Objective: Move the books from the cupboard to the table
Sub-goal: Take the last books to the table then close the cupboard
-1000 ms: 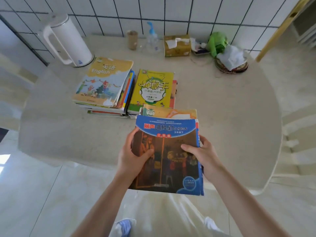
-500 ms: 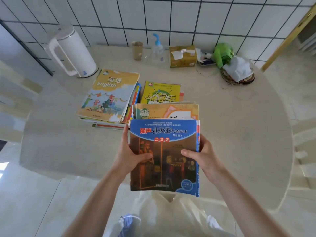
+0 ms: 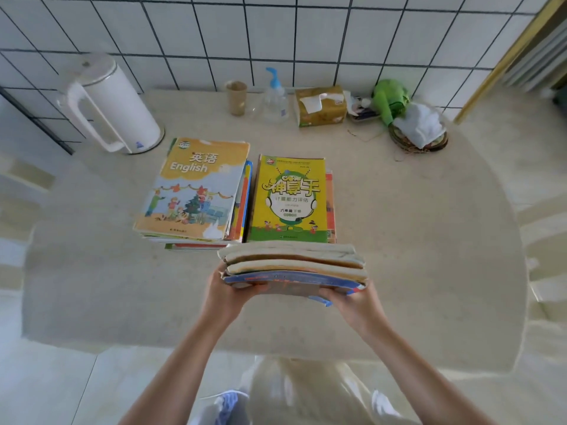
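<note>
Above the near part of the table, a bundle of books is being gripped by the left hand and right hand, fingers curled around its ends. Earlier cover-up, it is now being tipped edge-on, before two stacks.

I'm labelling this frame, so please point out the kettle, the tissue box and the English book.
kettle point(image 3: 122, 108): head view, on its white body.
tissue box point(image 3: 320, 107): head view, on its front face.
English book point(image 3: 193, 191): head view, on the middle of its cover, top of the left pile.
</note>
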